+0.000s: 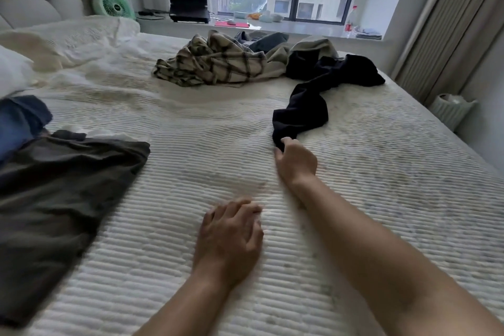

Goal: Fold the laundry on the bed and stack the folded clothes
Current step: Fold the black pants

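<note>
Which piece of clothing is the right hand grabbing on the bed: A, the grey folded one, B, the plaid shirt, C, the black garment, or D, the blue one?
C: the right hand pinches the near end of the black garment, which trails away toward the clothes pile.

plaid shirt [215, 65] beige-black | trousers [313, 95] black | folded garment [62, 185] dark grey | bed cover [354, 172] cream

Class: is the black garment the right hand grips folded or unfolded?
Unfolded: the black garment trails in a crumpled strip from the right hand.
</note>
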